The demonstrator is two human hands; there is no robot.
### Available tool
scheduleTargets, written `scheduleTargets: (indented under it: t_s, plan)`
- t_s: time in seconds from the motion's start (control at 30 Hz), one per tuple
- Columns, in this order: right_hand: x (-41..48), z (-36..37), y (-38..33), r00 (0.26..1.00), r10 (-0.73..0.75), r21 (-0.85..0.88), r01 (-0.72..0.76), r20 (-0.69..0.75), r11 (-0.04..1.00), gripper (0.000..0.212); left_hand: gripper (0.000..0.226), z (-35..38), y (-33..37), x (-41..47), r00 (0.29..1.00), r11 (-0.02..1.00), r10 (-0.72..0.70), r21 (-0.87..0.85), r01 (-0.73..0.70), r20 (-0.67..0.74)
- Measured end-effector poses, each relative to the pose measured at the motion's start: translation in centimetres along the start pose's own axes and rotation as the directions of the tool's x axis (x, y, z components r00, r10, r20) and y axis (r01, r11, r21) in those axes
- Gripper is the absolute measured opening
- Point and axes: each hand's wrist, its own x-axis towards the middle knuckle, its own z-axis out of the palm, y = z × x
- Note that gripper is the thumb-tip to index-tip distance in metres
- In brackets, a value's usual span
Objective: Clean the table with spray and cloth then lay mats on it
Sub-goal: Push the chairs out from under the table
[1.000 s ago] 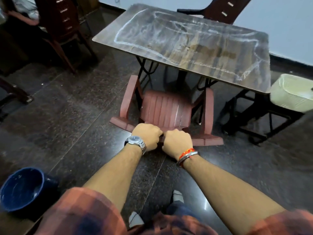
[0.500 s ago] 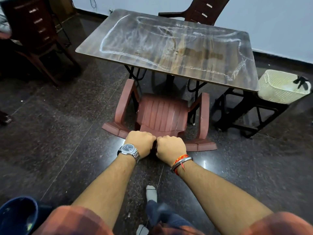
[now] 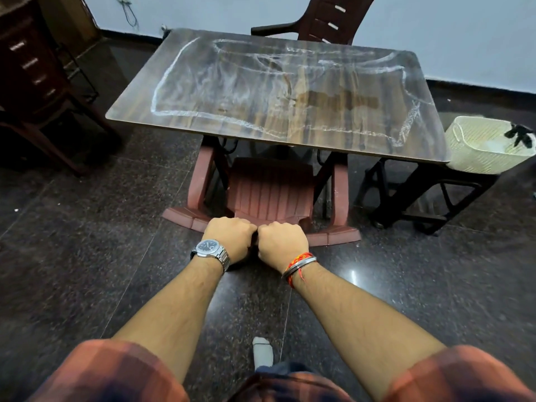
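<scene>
Head view: left hand (image 3: pixel 229 238), right hand (image 3: pixel 282 242) grip chair (image 3: pixel 269 188); its backrest hidden.

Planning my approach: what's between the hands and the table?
Head view: only the red chair, gripped by left hand and right hand, its seat under the table.

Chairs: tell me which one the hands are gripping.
The reddish chair at the table's near side; the far dark chair and the left dark chair stand untouched.
</scene>
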Motion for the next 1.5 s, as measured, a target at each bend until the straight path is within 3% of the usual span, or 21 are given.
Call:
scheduleTargets:
  t_s: [0.5, 0.87, 1.07, 1.17, 1.3, 1.4, 1.5]
  plan:
    - [7.5, -0.3, 0.9, 0.984, 0.176, -0.077, -0.173, 0.024, 0.982, 0.023, 0.015, -0.3, -4.5, 6.8, 0.993, 0.993, 0.089, -0.075, -0.094, -0.079]
    - [7.9, -0.1, 0.9, 0.984, 0.176, -0.084, -0.176, 0.003, 0.981, 0.026, 0.013, -0.3, -4.9, 6.8, 0.989, 0.989, 0.101, -0.101, -0.112, -0.105]
    - [7.8, 0.1, 0.8, 0.988, 0.152, -0.063, -0.153, -0.017, 0.986, 0.034, 0.016, -0.6, -5.8, 6.1, 0.987, 0.975, 0.155, -0.153, -0.158, -0.032]
    - [7.8, 0.0, 1.0, 0.995, 0.098, 0.013, -0.098, -0.027, 0.995, 0.038, 0.036, -0.2, -7.2, 5.7, 0.965, 0.950, 0.251, -0.174, -0.260, -0.076]
    - [9.6, -1.3, 1.5, 0.977, -0.096, 0.347, 0.026, 0.188, 0.938, 0.064, 0.071, -0.2, -11.4, 4.5, 0.942, 0.926, 0.289, -0.200, -0.320, -0.168]
    - [14.1, -2.4, -2.0, 0.944, -0.156, 0.493, -0.009, 0.291, 0.870, 0.087, 0.073, -0.7, -17.1, 4.8, 0.954, 0.953, 0.156, -0.214, -0.214, -0.256]
    - [20.1, -2.1, -7.1, 0.990, -0.075, 0.428, 0.016, 0.120, 0.903, 0.078, 0.067, -1.2, -23.4, 5.9, 0.965, 0.967, 0.006, -0.243, -0.072, -0.264]
